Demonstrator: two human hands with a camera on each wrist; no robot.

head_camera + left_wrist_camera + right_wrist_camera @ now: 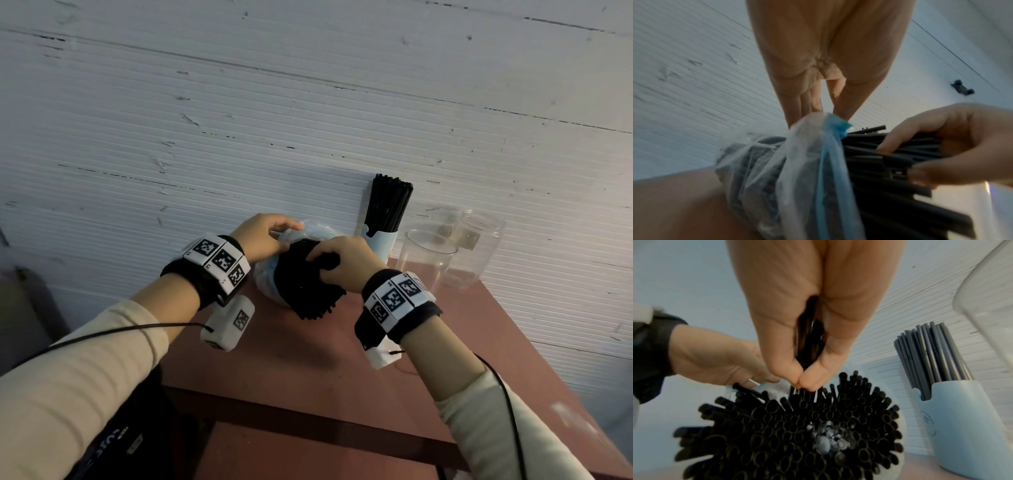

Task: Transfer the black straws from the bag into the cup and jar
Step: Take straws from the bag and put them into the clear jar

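A thick bundle of black straws (308, 291) lies in a clear plastic bag (267, 277) with a blue edge, on the red-brown table (308, 377). My left hand (267, 236) pinches the bag's rim (818, 129). My right hand (342, 263) grips a small bunch of the straws (809, 340) at the bag's open end, its fingers (910, 138) curled round them. The open straw ends (789, 426) face the right wrist camera. A clear plastic cup (428, 260) and a clear jar (476, 246) stand at the back right, with no straws visible in them.
A pale blue holder (380, 243) full of black straws (390, 202) stands against the white ribbed wall (308, 102), just right of the bag. The table's front edge (308, 438) runs below my arms, and its right edge is near the jar.
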